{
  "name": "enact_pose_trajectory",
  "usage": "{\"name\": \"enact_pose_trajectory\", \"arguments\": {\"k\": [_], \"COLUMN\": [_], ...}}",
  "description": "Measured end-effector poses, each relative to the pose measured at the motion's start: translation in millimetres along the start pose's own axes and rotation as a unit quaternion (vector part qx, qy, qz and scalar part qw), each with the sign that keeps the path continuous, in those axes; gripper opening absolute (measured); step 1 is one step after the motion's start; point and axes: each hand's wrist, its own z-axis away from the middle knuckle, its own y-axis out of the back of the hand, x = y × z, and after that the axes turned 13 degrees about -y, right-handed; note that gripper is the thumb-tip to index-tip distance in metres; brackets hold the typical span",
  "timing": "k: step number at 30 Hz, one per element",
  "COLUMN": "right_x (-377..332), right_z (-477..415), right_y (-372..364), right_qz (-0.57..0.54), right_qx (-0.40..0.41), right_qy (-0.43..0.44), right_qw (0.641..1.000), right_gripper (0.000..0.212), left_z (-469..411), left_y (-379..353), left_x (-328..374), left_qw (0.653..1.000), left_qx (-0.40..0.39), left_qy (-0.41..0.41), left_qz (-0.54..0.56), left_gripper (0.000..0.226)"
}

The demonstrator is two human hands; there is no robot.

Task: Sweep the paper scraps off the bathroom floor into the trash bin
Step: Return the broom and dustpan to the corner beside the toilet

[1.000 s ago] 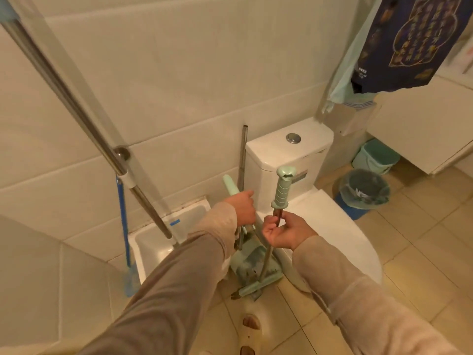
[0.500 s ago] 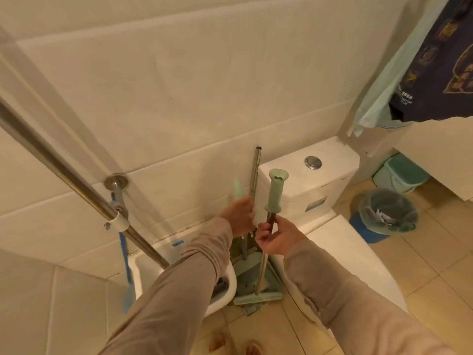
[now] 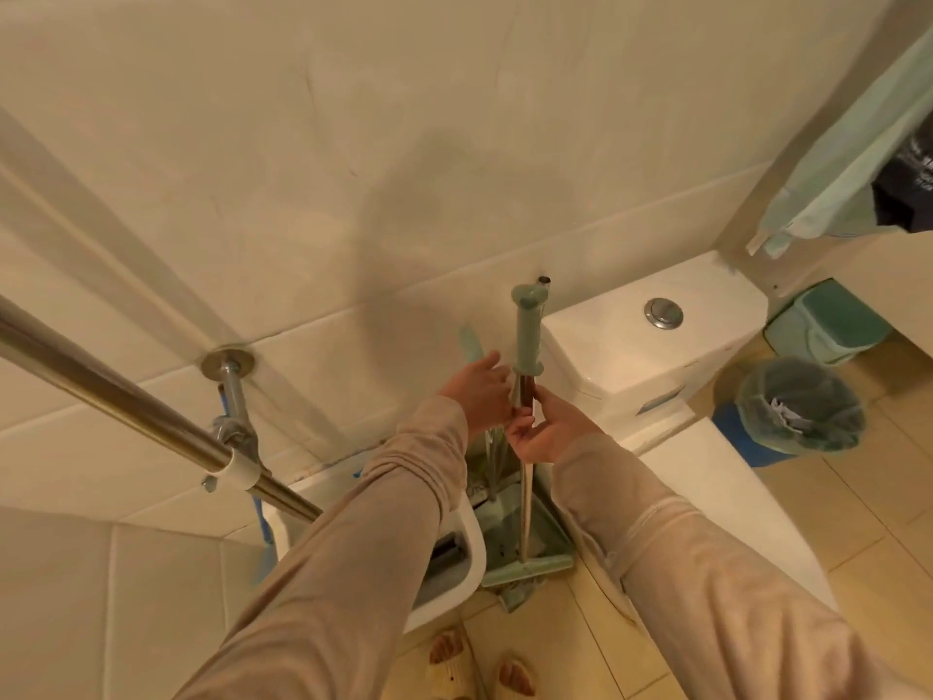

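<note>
1. While the person is standing at the gap between the basin [image 3: 469, 543] and the toilet [image 3: 651, 356], the head view is showing both arms reaching for the cleaning tools stored there.
2. The right hand [image 3: 545, 426] is closing around the metal shaft of the dustpan [image 3: 525, 538], just under its green grip; the pan is standing upright on the floor.
3. The left hand [image 3: 482, 391] is sitting on the broom handle [image 3: 472, 341] beside it; whether the fingers are wrapped around it or only resting cannot be told, as the handle is blurred.
4. The bin [image 3: 797, 406], lined with a dark bag, is standing on the floor tiles right of the toilet, well apart from the hands, with something white inside.
5. No paper scraps are showing on the visible floor.
6. Judged from this, the step in hand is fetching the tools; sweeping is not yet begun.
7. The next move is likely calling for lifting both tools straight up out of the narrow gap, clear of the basin rim and the toilet, then turning toward the open floor.
</note>
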Motion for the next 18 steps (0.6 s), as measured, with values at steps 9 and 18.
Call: {"name": "enact_pose_trajectory", "arguments": {"k": [9,18], "right_x": [-30.6,-31.6], "right_z": [-21.9,-33.9], "right_y": [-49.3,-60.6], "right_qz": [-0.128,0.315], "right_qx": [-0.034,0.208], "right_qy": [0.018,0.276], "right_qw": [0.991,0.884], "right_gripper": [0.012,0.041], "left_z": [6.9,1.8], "left_y": [-24.1,-25.8], "left_x": [-28.4,-12.8], "left_qw": [0.987,0.938], "left_qx": [0.093,0.160], "left_qy": [0.099,0.229], "left_qz": [0.083,0.207], "left_gripper": [0.032,0.047]}}
